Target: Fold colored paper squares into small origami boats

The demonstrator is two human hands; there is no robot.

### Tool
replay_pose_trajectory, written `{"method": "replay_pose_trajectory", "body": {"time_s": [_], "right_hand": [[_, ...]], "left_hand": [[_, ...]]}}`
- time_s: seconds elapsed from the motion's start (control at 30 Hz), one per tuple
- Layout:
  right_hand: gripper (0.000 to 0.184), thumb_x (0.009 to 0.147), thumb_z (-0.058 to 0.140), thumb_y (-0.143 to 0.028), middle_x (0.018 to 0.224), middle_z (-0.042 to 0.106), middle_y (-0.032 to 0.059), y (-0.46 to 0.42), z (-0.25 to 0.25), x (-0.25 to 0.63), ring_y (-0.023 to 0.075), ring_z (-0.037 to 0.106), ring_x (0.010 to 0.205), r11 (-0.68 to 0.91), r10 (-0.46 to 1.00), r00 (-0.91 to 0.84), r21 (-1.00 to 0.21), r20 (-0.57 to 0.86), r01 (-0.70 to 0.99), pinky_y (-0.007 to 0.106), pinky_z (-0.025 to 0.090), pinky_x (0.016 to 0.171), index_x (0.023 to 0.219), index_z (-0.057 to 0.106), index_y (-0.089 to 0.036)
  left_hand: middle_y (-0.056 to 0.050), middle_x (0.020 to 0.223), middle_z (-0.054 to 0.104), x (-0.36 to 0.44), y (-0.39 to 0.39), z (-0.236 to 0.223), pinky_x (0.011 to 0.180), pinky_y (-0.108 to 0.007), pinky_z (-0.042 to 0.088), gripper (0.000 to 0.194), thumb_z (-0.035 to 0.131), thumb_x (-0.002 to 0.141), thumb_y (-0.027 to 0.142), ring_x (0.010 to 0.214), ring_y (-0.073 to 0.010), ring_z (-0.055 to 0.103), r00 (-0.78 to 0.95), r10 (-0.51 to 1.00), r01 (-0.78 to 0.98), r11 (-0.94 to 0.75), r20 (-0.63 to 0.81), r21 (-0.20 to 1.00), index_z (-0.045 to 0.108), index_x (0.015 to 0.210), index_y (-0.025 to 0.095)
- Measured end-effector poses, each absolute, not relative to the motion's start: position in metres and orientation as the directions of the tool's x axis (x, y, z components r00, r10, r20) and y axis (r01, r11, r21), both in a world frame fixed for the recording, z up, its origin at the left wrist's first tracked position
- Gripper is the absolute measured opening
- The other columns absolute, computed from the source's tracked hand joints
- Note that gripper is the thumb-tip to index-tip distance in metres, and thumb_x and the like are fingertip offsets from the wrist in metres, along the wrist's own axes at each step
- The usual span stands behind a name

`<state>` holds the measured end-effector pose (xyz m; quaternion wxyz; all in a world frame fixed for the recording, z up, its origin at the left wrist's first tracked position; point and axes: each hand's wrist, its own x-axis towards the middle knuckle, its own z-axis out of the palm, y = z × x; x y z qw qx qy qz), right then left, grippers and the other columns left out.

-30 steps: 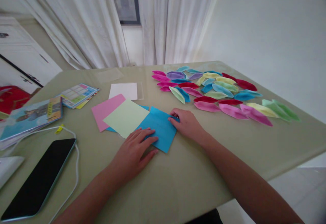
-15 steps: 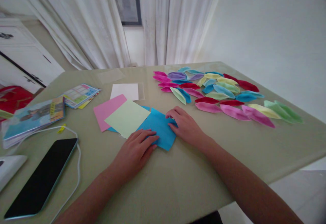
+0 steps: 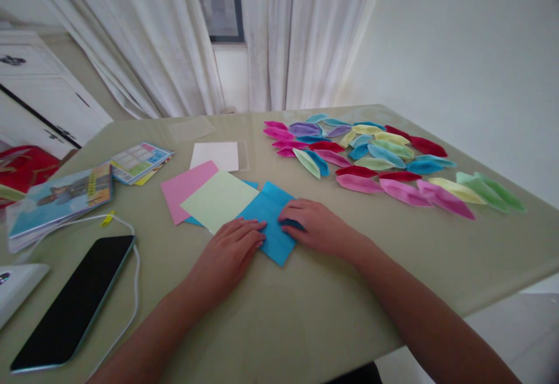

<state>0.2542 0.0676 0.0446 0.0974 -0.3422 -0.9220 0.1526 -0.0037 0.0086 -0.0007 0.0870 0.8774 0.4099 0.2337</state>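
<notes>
The blue paper [image 3: 271, 212] lies on the table [image 3: 279, 326] in front of the person, between the two hands, with one corner pointing toward the near edge of the table. The left hand [image 3: 233, 247] is laid flat, its fingers stretched and close together, and the fingertips rest on the left part of this paper; it does not grip anything. The right hand [image 3: 321, 224] is at the right side of the paper, with fingers bent and thumb apart from them, and a darker blue shows in the gap; whether they pinch the paper there, I cannot tell. In my judgement, the main risk is a crooked crease: if the left fingers press too lightly, the sheet may turn while the right hand works on its side. Too hard a pull from the right could also wrinkle or tear it, because paper is thin. The pale green sheet [image 3: 218, 200], which lies partly on the pink sheet [image 3: 186, 189], is just beside the left hand, so a careless slide of these fingers might push it away. The finished-looking coloured pieces [image 3: 358, 184] lie farther right, apart from both hands.
</notes>
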Motion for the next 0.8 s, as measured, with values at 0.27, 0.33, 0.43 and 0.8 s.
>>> {"method": "replay_pose_trajectory", "body": {"time_s": [0.27,0.33,0.43,0.8], "right_hand": [[0.027,0.089,0.083,-0.030,0.130,0.070,0.0091,0.062,0.054,0.255,0.0268,0.065,0.123,0.753,0.507,-0.860,-0.513,0.055,0.412,0.042,0.049,0.110,0.112,0.074,-0.019],[0.015,0.093,0.077,-0.024,0.126,0.072,0.0081,0.062,0.055,0.254,0.0252,0.066,0.120,0.764,0.497,-0.866,-0.501,0.055,0.407,0.041,0.049,0.109,0.107,0.074,-0.019],[0.018,0.091,0.081,-0.026,0.126,0.073,0.0072,0.062,0.057,0.254,0.0251,0.067,0.119,0.774,0.475,-0.878,-0.501,0.055,0.387,0.040,0.048,0.109,0.106,0.075,-0.020],[0.007,0.097,0.071,-0.020,0.117,0.076,0.0060,0.060,0.054,0.254,0.0221,0.071,0.110,0.750,0.501,-0.862,-0.536,0.077,0.388,0.036,0.053,0.101,0.101,0.077,-0.020]], "left_hand": [[-0.010,0.138,0.071,-0.004,0.005,0.008,0.115,-0.053,0.050,0.023,0.057,0.105,0.033,0.129,-0.0277,0.066,0.527,0.797,0.702,-0.604,0.295,0.377,0.066,0.125,0.025],[-0.011,0.137,0.071,-0.004,0.005,0.008,0.116,-0.053,0.050,0.032,0.066,0.101,0.042,0.131,-0.0296,0.064,0.539,0.791,0.694,-0.612,0.290,0.380,0.065,0.128,0.026],[-0.010,0.137,0.070,-0.004,0.004,0.006,0.116,-0.056,0.049,0.036,0.073,0.096,0.047,0.134,-0.0324,0.062,0.559,0.776,0.681,-0.631,0.292,0.372,0.068,0.126,0.027],[-0.010,0.124,0.075,0.002,0.004,0.002,0.114,-0.058,0.049,0.023,0.053,0.108,0.034,0.124,-0.0290,0.067,0.537,0.775,0.675,-0.631,0.332,0.382,0.073,0.113,0.023]]}}
